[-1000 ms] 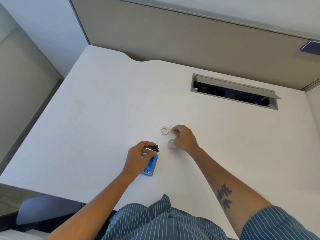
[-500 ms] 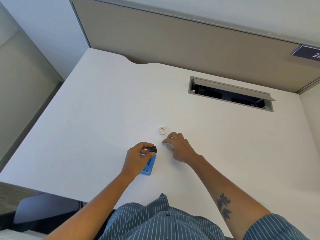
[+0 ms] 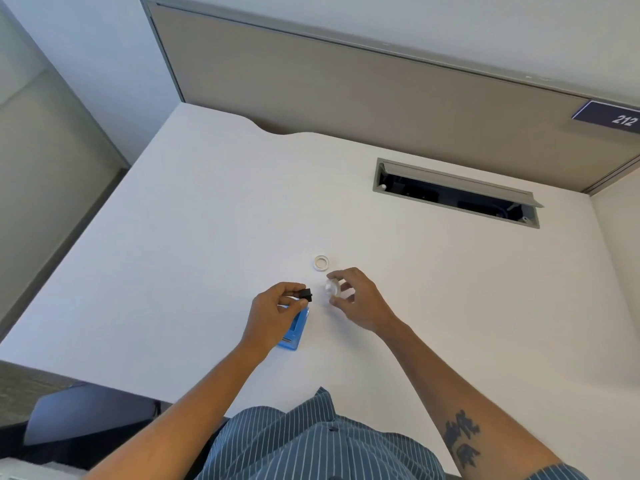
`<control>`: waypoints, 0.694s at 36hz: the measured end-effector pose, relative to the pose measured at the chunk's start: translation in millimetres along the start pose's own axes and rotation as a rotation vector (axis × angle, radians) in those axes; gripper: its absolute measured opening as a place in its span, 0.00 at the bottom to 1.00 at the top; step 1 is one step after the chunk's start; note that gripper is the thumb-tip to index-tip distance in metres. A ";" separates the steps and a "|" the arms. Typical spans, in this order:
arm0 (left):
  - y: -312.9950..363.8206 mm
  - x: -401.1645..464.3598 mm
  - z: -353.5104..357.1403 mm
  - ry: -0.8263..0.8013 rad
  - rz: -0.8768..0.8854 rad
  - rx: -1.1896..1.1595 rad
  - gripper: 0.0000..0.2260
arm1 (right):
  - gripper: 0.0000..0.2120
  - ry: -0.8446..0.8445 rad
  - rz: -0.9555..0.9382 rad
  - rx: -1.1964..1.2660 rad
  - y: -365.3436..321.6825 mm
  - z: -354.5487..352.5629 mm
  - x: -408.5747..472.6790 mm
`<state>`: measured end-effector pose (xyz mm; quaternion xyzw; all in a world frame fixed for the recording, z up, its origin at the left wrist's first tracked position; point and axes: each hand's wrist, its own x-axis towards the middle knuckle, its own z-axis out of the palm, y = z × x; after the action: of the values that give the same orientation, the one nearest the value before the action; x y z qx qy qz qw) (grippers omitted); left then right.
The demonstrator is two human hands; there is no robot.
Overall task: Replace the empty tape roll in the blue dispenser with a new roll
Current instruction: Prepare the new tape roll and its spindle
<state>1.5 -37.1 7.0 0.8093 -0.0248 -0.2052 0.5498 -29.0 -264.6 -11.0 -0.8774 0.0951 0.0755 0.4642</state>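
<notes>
The blue dispenser lies on the white desk, partly under my left hand. That hand pinches a small black spool core just above the dispenser's far end. My right hand holds a white tape roll between thumb and fingers, lifted a little off the desk and close to the right of the black core. A thin white ring, the empty roll, lies flat on the desk just beyond both hands.
An open cable tray slot is cut into the desk at the back right. A beige partition runs along the far edge. A dark chair stands below the desk's near left edge.
My right hand left the empty ring on the desk, came down over the white tape roll and has picked it up. My left hand kept holding the black core over the dispenser.
</notes>
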 end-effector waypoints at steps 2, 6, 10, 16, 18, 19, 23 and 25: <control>2.2 -1.5 1.7 0.005 0.003 -0.003 0.12 | 0.20 0.022 0.016 0.075 -3.4 -2.4 -3.9; 8.3 -5.0 5.8 0.019 0.017 -0.015 0.13 | 0.20 0.051 0.044 0.216 -11.3 -9.1 -13.7; 14.7 -10.1 11.2 0.032 0.026 -0.025 0.13 | 0.18 0.048 0.070 0.361 -18.0 -16.8 -25.0; 21.0 -19.9 19.7 0.045 0.052 -0.086 0.12 | 0.15 0.036 0.079 0.468 -23.2 -25.7 -42.8; 23.3 -22.5 23.2 0.040 0.062 -0.109 0.11 | 0.15 0.029 0.085 0.477 -23.5 -27.6 -47.4; 24.3 -23.9 25.0 0.037 0.069 -0.116 0.11 | 0.14 0.026 0.086 0.479 -23.5 -28.7 -49.6; 28.6 -29.8 31.3 0.023 0.090 -0.143 0.11 | 0.15 0.020 0.094 0.498 -22.1 -32.8 -58.5; 30.9 -32.5 35.0 0.011 0.104 -0.147 0.12 | 0.16 0.021 0.099 0.510 -22.1 -34.5 -62.4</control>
<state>-35.1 -71.3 33.9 0.7654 -0.0484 -0.1733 0.6179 -82.8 -275.0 39.7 -0.7271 0.1585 0.0626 0.6651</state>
